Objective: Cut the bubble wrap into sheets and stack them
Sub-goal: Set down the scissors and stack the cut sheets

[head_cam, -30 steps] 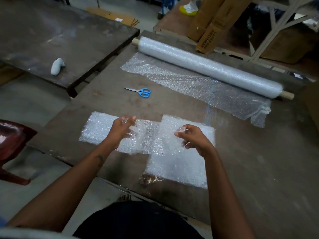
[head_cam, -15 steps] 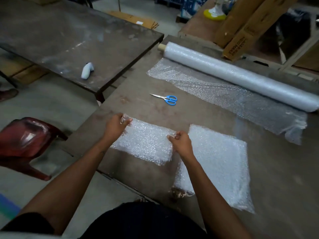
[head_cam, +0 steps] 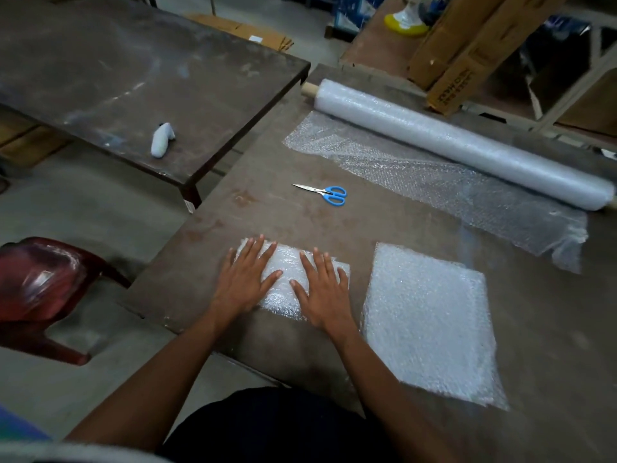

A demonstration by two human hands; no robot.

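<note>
Now: left hand (head_cam: 245, 280) and right hand (head_cam: 322, 292) lie flat, fingers spread, pressing a small bubble wrap sheet (head_cam: 287, 279) onto the table (head_cam: 551, 329) | larger sheet (head_cam: 430, 322) just right of the small sheet | scissors (head_cam: 325, 194) beyond the small sheet, apart | bubble wrap roll (head_cam: 464, 142) farthest, its loose end unrolled toward the scissors.

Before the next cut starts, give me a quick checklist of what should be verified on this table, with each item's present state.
1. Both hands free: left hand and right hand lie flat on the small sheet, holding nothing: ok.
2. Small sheet on the big sheet: it lies beside it, apart: not ok.
3. Scissors free on the table: ok.
4. Unrolled bubble wrap ahead of the roll: ok.
5. Number of sheets in the big sheet: cannot tell.
</note>
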